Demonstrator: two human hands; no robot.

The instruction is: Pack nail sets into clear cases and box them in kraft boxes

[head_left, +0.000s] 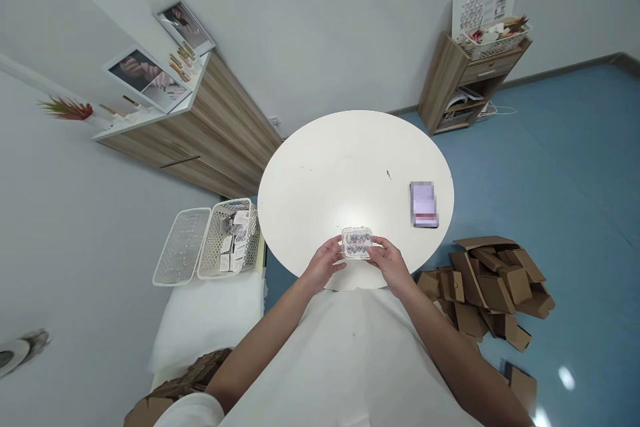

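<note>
A small clear plastic case [357, 243] with two rows of shiny round pieces inside is held between both hands at the near edge of the white oval table [340, 153]. My left hand [325, 264] grips its left side, fingers bent against the edge. On the right side, the fingers and thumb of my right hand [389, 263] hold the case. Whether the case rests on the table or is slightly above it is hard to tell.
A blurred purple item [424, 205] lies on the table's right part. To the left, a white basket [204, 260] holds packets beside an empty-looking lid or tray [182, 247]. Cardboard boxes [500, 280] are piled on the floor at right. Wooden cabinets [220, 120] stand behind.
</note>
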